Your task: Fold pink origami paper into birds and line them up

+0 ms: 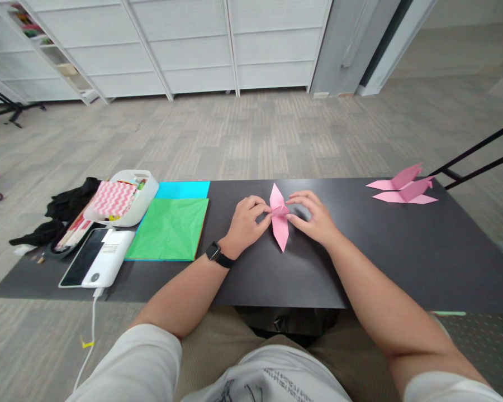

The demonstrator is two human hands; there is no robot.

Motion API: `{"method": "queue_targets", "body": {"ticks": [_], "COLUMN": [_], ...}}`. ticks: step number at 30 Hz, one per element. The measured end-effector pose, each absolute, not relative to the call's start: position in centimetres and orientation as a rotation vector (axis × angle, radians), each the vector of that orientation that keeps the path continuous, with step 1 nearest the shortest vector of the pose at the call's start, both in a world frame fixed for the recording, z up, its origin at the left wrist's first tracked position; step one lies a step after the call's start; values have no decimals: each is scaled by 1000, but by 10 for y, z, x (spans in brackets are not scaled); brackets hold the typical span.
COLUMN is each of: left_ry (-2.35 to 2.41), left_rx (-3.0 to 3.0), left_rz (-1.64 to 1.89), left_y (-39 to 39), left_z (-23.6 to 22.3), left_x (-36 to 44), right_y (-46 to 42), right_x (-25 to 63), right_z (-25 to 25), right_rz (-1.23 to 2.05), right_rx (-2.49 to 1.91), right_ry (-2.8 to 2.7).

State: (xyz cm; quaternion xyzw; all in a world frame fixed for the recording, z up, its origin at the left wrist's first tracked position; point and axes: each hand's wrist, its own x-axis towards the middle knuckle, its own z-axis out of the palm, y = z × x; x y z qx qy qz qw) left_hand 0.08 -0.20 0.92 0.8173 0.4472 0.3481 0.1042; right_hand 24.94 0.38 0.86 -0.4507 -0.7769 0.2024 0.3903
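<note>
A pink folded paper bird (280, 228) rests at the middle of the dark table, its two pointed wings spread toward and away from me. My left hand (248, 222) pinches the left end of its centre fold between thumb and forefinger. On the other side, my right hand (312, 216) has thumb and fingers apart, curved beside the bird's right end; its thumb tip is at or very near the paper. Two finished-looking pink paper birds (406, 190) sit close together at the table's far right.
Green paper sheets (171, 229) lie left of my left arm, over a blue sheet (188, 189). Further left are a white basket (145, 209) holding a pink zigzag-patterned item, a phone (84, 259), a white power bank (109, 262) with a cable (93, 324), and black cloth (71, 198).
</note>
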Motion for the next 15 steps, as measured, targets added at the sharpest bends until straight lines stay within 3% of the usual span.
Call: {"method": "queue_targets", "body": {"ticks": [15], "left_ry": [1378], "left_rx": [2459], "left_rz": [641], "left_y": [-2], "left_z": [-5], "left_x": [2], "right_y": [10], "right_x": [251], "right_z": [-18], "right_rz": [482], "right_rx": [-1258], "right_ry": [-2209]}}
